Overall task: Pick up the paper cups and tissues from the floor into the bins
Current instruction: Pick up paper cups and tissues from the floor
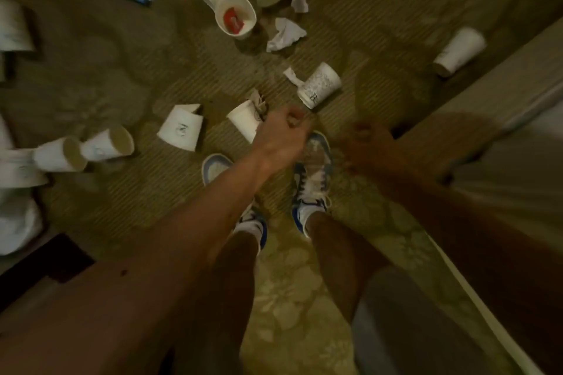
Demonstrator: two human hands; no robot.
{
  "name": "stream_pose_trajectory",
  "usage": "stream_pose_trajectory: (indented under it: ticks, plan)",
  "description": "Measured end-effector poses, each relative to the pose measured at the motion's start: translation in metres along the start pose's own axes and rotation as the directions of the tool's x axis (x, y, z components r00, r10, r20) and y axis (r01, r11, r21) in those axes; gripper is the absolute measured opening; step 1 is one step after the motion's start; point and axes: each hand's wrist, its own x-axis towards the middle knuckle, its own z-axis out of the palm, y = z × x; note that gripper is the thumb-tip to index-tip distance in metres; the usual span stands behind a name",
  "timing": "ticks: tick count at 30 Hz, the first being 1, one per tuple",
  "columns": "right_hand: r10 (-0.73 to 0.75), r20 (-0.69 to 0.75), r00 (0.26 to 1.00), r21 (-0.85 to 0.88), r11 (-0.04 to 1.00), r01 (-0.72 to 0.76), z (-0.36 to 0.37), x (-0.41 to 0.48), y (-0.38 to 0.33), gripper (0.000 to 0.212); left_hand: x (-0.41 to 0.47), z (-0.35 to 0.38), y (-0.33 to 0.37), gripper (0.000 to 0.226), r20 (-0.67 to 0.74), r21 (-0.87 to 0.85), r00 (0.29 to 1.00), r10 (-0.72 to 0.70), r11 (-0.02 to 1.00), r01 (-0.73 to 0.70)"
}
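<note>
I stand on the olive patterned carpet point(152, 76) in blue-and-white sneakers point(313, 173), both arms reaching down. My left hand point(283, 131) is curled into a loose fist with nothing visible in it, just beside a plain white paper cup point(245, 122) lying on its side. My right hand point(365, 143) is shadowed and blurred; I cannot tell whether it holds anything. Ahead lie a grey-speckled white paper cup point(321, 88), a crumpled white tissue point(285, 33) and an upright white paper cup with a red wrapper inside point(234, 17). A flattened white paper cup point(181, 128) lies to the left.
</note>
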Motion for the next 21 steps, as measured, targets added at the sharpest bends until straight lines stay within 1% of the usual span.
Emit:
stream_pose_trajectory:
  ticks: [4,6,8,9,10,11,13,15,18,20,21]
  plan:
    - [-0.022,-0.075,0.997,0.108,0.994,0.030,0.026,0.093,0.004,0.070,0.084,-0.002,-0.031,0.039,0.050,0.017,0.999,0.007,1.000,-0.008]
    - [-0.044,-0.112,0.993,0.149,0.987,0.061,0.040,0.128,-0.001,0.076,0.117,-0.005,-0.040,0.047,0.067,0.052,0.994,0.081,0.995,-0.084]
    - [-0.048,-0.148,0.988,0.256,0.963,0.085,0.052,0.157,-0.011,0.078,0.146,-0.007,-0.042,0.051,0.055,0.060,0.984,0.169,0.983,-0.172]
    - [-0.062,-0.153,0.986,0.288,0.952,0.105,0.057,0.170,-0.016,0.079,0.158,-0.007,-0.043,0.048,0.050,0.051,0.979,0.198,0.978,-0.200]
    - [-0.084,-0.156,0.984,0.278,0.952,0.125,0.061,0.182,-0.021,0.081,0.168,-0.006,-0.043,0.043,0.049,0.055,0.973,0.226,0.972,-0.228]
    - [-0.105,-0.160,0.981,0.263,0.954,0.145,0.065,0.192,-0.026,0.083,0.177,-0.004,-0.044,0.033,0.047,0.071,0.965,0.258,0.963,-0.261]
    - [-0.130,-0.180,0.975,0.291,0.940,0.179,0.071,0.206,-0.032,0.083,0.191,-0.003,-0.044,0.015,0.037,0.100,0.946,0.321,0.941,-0.323]
    - [-0.129,-0.206,0.970,0.327,0.925,0.193,0.073,0.218,-0.032,0.087,0.200,-0.004,-0.043,0.012,0.071,0.100,0.923,0.378,0.918,-0.384]
    - [-0.130,-0.220,0.967,0.331,0.922,0.199,0.069,0.233,-0.029,0.088,0.208,-0.009,-0.039,0.010,0.178,0.024,0.904,0.390,0.916,-0.400]
    - [-0.142,-0.224,0.964,0.280,0.938,0.203,0.065,0.240,-0.029,0.083,0.213,-0.013,-0.036,0.012,0.184,0.066,0.896,0.404,0.904,-0.422]
    - [-0.159,-0.227,0.961,0.248,0.944,0.215,0.063,0.243,-0.029,0.081,0.217,-0.016,-0.035,0.012,0.157,0.105,0.889,0.431,0.887,-0.449]
